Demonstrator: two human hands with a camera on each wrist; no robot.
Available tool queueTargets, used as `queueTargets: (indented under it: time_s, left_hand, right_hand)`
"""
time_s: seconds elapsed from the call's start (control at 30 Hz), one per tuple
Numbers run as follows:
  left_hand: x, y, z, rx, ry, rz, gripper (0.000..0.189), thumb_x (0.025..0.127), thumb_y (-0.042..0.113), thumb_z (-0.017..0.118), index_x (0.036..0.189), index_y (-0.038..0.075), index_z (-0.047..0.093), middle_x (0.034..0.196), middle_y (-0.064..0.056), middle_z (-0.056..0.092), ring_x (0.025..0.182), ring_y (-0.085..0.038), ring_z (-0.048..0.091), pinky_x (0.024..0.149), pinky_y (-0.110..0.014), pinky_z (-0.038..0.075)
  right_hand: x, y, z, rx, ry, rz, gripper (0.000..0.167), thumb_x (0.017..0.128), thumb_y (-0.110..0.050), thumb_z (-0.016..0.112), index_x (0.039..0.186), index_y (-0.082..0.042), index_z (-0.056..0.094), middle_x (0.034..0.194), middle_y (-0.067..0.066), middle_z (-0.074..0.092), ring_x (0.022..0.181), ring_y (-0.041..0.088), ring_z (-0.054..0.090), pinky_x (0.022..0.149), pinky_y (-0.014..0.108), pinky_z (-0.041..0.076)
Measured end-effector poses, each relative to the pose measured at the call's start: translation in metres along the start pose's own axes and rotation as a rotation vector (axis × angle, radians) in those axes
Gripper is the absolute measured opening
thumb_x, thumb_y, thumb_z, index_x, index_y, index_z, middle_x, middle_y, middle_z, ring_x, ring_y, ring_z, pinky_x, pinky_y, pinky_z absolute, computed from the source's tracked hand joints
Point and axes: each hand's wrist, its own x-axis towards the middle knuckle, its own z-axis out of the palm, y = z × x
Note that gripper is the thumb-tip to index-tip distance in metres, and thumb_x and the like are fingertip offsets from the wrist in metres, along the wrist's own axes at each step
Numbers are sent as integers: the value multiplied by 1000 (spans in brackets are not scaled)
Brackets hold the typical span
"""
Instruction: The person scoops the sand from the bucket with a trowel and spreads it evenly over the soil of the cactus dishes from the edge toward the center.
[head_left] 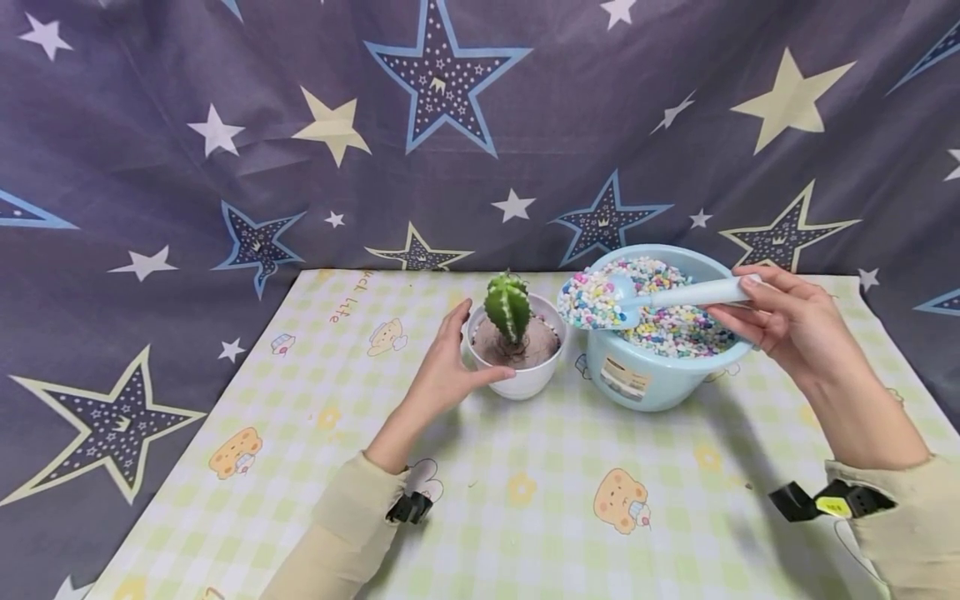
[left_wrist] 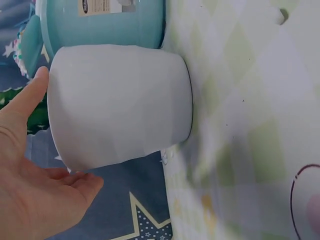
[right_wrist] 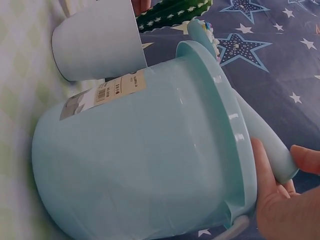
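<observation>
A green cactus (head_left: 507, 308) stands upright in brownish soil inside a white flowerpot (head_left: 525, 383). My left hand (head_left: 446, 362) holds the pot at its rim, thumb along the near side and fingers on the left. In my right hand (head_left: 798, 325) is the pale handle of a light blue scoop (head_left: 630, 312), pinched near its end. Multicoloured pebbles (head_left: 592, 302) heap the scoop's bowl, which hangs over the bucket's left rim, close to the pot. The light blue bucket (head_left: 637, 387) holds more such pebbles. In the right wrist view, the scoop handle (right_wrist: 265, 135) rises behind the bucket's rim.
Bucket and pot stand side by side on a green-and-white checked tablecloth (head_left: 525, 533) with cartoon prints. A dark curtain with stars (head_left: 450, 208) hangs behind the table. The bucket carries a paper label (head_left: 625, 379) and a pale carrying handle (right_wrist: 235, 227).
</observation>
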Motion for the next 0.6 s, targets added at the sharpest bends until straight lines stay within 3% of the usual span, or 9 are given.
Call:
queueTargets:
  time_s: [0.3, 0.6]
  left_hand:
    - [2, 0, 4, 38, -6, 1, 119, 71, 39, 90, 159, 8, 18, 165, -12, 22, 151, -32, 27, 125, -50, 25]
    - [0, -1, 4, 94, 40, -12, 118, 67, 45, 91, 158, 11, 24, 164, -9, 28, 149, -31, 33, 124, -49, 29]
  right_hand:
    - [5, -2, 4, 0, -11, 29, 33, 102, 10, 37, 109, 7, 69, 102, 21, 73, 93, 36, 75, 83, 43, 62]
    - [14, -2, 9, -62, -18, 79, 30, 102, 7, 40, 110, 4, 69, 102, 21, 73, 93, 34, 75, 83, 40, 63]
